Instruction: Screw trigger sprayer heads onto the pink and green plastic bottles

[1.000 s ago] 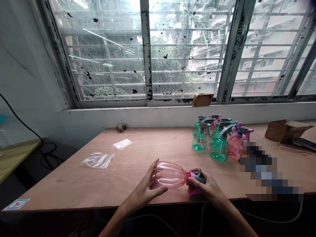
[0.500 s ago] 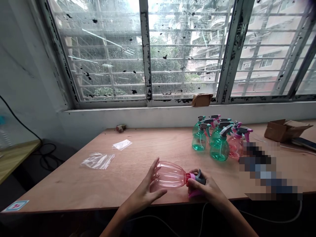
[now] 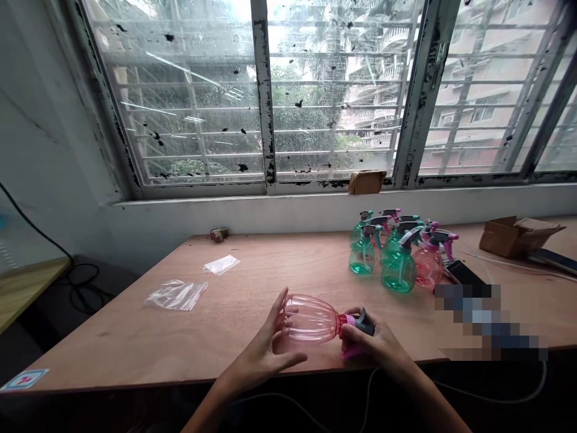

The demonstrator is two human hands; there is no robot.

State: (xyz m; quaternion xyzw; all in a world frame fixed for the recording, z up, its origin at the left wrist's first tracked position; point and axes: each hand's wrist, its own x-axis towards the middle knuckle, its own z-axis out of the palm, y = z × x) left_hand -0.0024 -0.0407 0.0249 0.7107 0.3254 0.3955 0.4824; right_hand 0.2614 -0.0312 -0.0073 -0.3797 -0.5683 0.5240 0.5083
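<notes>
A clear pink spray bottle [image 3: 311,320] lies on its side near the front edge of the wooden table [image 3: 252,282]. My left hand [image 3: 265,352] cups the bottle's base, fingers curled round it. My right hand [image 3: 376,344] is closed round the grey and pink trigger head [image 3: 364,325] at the bottle's neck. Behind and to the right stands a cluster of several upright green and pink spray bottles [image 3: 399,252].
Two empty clear plastic bags [image 3: 177,294] lie on the table's left part. An open cardboard box [image 3: 514,236] sits at the far right, a small brown block [image 3: 367,181] on the window sill. A blurred patch covers something at the right front. Cables hang below the table.
The bottle and both hands keep almost the same place; my left fingers have shifted slightly on the base. The view has drifted a little.
</notes>
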